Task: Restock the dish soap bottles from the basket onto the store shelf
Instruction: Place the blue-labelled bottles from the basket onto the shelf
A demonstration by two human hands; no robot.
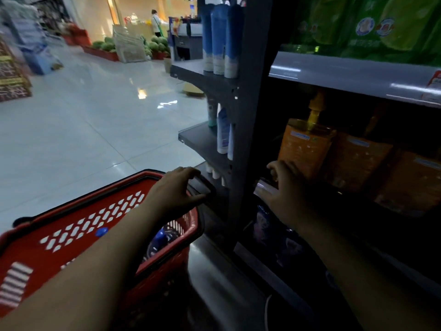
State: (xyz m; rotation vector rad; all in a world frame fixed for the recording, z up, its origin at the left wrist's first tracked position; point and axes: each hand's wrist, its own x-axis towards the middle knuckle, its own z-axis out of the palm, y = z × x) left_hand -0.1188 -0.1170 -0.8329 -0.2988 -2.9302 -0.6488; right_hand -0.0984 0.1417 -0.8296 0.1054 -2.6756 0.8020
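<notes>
Hidden, cropped and unreadable items, head view.
Basket [71, 235] was cut off by the left and lower edges. Its blue contents [160, 237] were motion-blurred and mostly covered by the left forearm [107, 259], so count and type could not be determined. Handle [208, 185] was partly covered by the curled fingers of the left grip [177, 189]. Right grip [288, 194] sat in deep shadow over a pale object [263, 187]; whether it held that object could not be told. Orange bottles [305, 144] carried labels too blurred to read, the rightmost lost in darkness. Dark packs [262, 225] below them were unidentifiable. Green packs [381, 25] were cropped by the top edge, and a red tag [434, 84] by the right edge.
</notes>
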